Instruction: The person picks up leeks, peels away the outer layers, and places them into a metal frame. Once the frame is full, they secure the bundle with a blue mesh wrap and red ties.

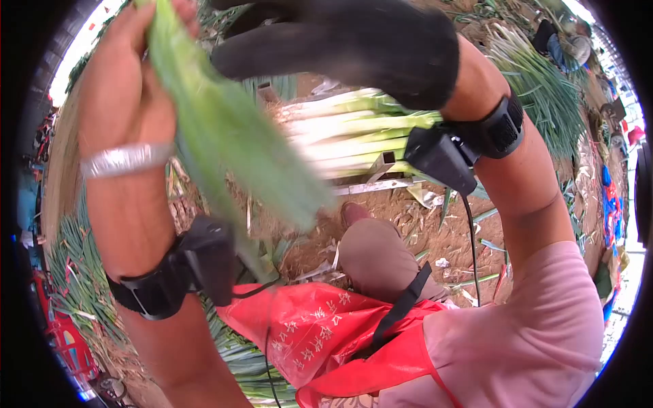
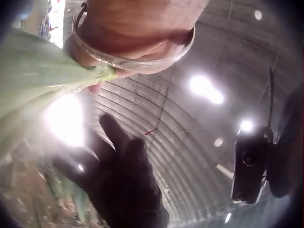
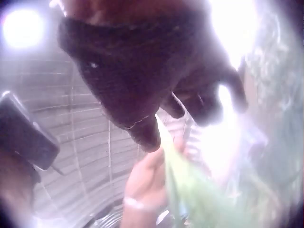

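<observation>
My bare left hand (image 1: 122, 88), with a silvery bracelet at its wrist, grips a large green onion (image 1: 224, 122) near the upper left of the head view. The leaves hang down toward the middle, blurred. In the left wrist view the green onion (image 2: 38, 71) fans out to the left. My right hand (image 1: 354, 51) wears a dark glove and is raised beside the leaves, its fingers stretched out and apart. The right wrist view shows the glove (image 3: 142, 71) with its fingertips close over the green onion (image 3: 190, 185). Below the glove, white-stalked green onions (image 1: 354, 132) lie side by side.
A metal frame (image 1: 381, 166) with a short upright post borders the laid-out stalks. More green onions are heaped at the right (image 1: 544, 95) and at the left (image 1: 81, 272). Leaf scraps litter the dirt floor (image 1: 435, 238). Another person (image 1: 571, 47) is at the far upper right.
</observation>
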The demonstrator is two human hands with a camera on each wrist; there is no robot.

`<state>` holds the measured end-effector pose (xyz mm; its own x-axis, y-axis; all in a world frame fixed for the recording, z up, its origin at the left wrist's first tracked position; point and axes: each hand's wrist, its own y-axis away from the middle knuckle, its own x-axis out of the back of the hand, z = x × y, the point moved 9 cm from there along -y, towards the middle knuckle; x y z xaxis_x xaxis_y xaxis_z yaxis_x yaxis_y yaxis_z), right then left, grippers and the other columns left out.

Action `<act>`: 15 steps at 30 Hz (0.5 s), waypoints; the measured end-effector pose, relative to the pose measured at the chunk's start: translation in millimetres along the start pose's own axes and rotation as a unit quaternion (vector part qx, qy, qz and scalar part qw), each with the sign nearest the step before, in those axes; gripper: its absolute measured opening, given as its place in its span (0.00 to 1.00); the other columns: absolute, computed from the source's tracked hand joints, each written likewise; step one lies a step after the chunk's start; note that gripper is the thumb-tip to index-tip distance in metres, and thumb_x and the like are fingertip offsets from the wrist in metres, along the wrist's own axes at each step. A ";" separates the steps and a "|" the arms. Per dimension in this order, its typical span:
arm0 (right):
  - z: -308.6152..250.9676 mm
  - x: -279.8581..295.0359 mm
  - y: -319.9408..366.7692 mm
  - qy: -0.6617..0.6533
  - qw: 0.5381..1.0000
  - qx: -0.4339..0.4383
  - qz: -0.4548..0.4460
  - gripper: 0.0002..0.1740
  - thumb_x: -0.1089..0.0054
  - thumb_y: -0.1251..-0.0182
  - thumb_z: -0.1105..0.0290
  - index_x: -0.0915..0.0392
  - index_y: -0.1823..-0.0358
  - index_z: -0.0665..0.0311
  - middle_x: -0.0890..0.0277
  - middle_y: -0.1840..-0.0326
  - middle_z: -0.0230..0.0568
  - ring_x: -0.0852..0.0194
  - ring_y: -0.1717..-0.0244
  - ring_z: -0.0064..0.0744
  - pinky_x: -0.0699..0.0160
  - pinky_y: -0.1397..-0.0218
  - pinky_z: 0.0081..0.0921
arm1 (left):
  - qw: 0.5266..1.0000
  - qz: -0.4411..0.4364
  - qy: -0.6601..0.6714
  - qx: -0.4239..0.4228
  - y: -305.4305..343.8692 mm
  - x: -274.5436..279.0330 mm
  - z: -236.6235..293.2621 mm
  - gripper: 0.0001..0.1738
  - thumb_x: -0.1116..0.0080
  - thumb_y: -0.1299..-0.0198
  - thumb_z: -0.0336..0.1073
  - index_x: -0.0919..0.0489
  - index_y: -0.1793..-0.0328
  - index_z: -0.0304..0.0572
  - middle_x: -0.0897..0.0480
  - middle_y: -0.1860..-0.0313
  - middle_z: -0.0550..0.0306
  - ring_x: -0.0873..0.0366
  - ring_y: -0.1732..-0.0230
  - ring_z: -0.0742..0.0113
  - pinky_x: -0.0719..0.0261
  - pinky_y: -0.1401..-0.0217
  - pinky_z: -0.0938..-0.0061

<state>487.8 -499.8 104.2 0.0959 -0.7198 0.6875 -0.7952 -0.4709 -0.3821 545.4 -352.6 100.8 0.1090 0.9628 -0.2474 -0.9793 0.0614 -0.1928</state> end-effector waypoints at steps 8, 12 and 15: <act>-4.5 85.0 -9.1 0.141 0.987 0.079 0.014 0.26 0.42 0.33 0.69 0.32 0.34 0.62 0.21 0.59 0.40 0.24 0.72 0.21 0.23 0.72 0.17 | 0.764 -0.442 0.459 0.104 -2.4 -112.5 2.9 0.18 0.57 0.27 0.36 0.27 0.40 0.31 0.28 0.33 0.40 0.30 0.33 0.49 0.41 0.24 0.55; 74.4 89.8 33.7 0.389 0.896 0.202 0.068 0.20 0.37 0.40 0.64 0.24 0.47 0.59 0.24 0.61 0.41 0.22 0.60 0.34 0.23 0.60 0.30 | 0.918 -0.091 0.367 0.120 4.0 -94.3 -106.7 0.14 0.52 0.28 0.39 0.27 0.45 0.38 0.26 0.38 0.48 0.32 0.32 0.52 0.39 0.26 0.51; 161.7 83.4 71.2 0.422 0.905 -0.031 0.042 0.20 0.37 0.44 0.71 0.26 0.48 0.58 0.27 0.50 0.44 0.25 0.49 0.51 0.24 0.51 0.42 | 0.869 -0.089 0.418 0.247 1.6 -88.9 -205.7 0.17 0.53 0.27 0.42 0.26 0.43 0.38 0.25 0.39 0.50 0.30 0.33 0.49 0.39 0.25 0.51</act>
<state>536.0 -675.8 34.5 -0.4371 -0.0936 0.8945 -0.8129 -0.3845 -0.4375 569.3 -492.2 -72.9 0.1501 0.4106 -0.8994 -0.8649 0.4952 0.0818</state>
